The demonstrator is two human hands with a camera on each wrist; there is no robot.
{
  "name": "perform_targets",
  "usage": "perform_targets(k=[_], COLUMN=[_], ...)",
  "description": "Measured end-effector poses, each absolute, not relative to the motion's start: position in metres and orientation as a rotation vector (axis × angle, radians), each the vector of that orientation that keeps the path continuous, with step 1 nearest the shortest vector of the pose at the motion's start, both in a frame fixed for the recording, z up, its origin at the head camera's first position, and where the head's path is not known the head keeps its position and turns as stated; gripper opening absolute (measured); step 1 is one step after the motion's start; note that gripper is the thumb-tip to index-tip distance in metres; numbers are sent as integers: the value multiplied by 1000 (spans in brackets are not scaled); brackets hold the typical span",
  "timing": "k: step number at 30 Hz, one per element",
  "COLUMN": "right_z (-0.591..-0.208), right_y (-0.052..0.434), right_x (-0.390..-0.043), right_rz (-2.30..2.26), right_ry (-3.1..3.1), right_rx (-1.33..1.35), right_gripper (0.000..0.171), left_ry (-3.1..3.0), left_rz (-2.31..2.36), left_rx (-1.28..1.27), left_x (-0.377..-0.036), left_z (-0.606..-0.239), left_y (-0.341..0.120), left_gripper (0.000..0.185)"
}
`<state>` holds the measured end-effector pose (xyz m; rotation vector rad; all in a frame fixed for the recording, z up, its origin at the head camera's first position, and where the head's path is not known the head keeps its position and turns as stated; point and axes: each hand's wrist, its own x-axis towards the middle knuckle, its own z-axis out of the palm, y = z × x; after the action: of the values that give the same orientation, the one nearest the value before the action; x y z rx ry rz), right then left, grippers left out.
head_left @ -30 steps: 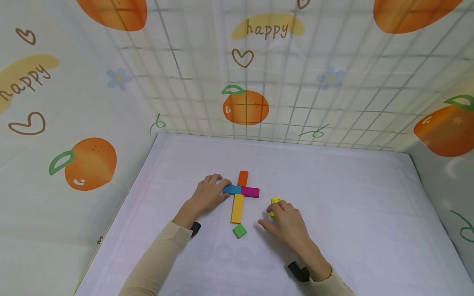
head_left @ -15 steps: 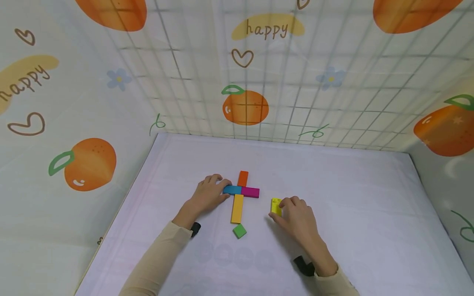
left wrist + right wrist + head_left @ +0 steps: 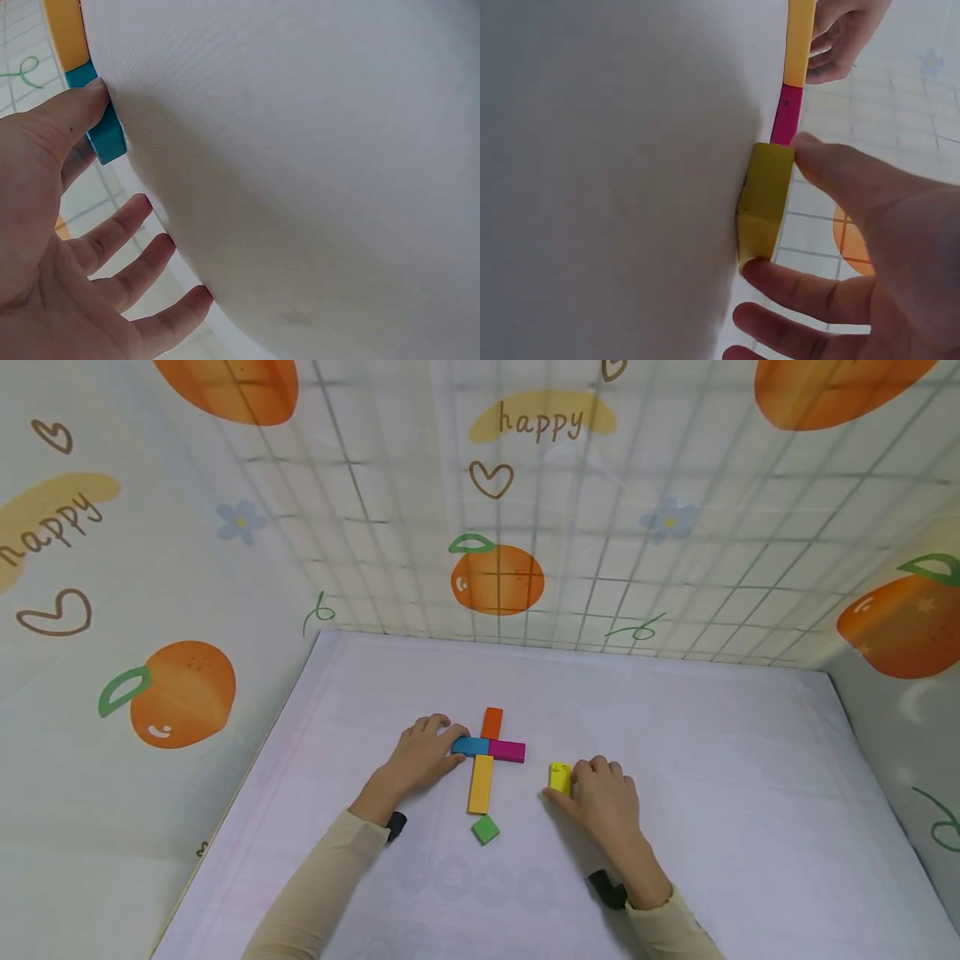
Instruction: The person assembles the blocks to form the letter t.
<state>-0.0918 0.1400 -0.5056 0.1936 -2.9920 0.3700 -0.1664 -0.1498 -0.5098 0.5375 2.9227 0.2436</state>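
Note:
My left hand (image 3: 424,753) pinches the left end of a flat blue block (image 3: 471,746) between thumb and index finger; the left wrist view shows the thumb along the blue block's (image 3: 110,139) side. Against it lie a magenta block (image 3: 507,751), an orange block (image 3: 492,723) above and a long amber block (image 3: 481,785) below, together like a cross. To the right, my right hand (image 3: 606,802) has thumb and index finger at opposite sides of a yellow block (image 3: 559,779). In the right wrist view, the yellow block (image 3: 766,187) sits between those fingertips.
A small green square block (image 3: 485,829) lies turned at an angle below the amber one. The white tabletop (image 3: 712,760) ends at a back wall of patterned cloth (image 3: 420,577). Black straps (image 3: 608,891) are at both wrists.
My right hand moved right from over the yellow block, then slightly back left, uncovering more of the block. The left hand and the other blocks stay in place.

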Motion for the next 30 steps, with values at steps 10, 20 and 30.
perform_targets(k=[10,20,30], right_z=[-504,-507,-508], right_y=[137,138,141], right_x=[-96,-99,-100], right_rz=[422,577,675], right_ry=[-3026,-3035,-3024], right_rx=[229,283,295], right_gripper=[47,34,33], left_ry=[2926,2942,2949], left_rz=[241,238,257], left_rx=[515,536,559], left_x=[-165,-166,-166], left_z=[-509,-511,-512], left_y=[-149,-151,-152], left_gripper=[48,47,46])
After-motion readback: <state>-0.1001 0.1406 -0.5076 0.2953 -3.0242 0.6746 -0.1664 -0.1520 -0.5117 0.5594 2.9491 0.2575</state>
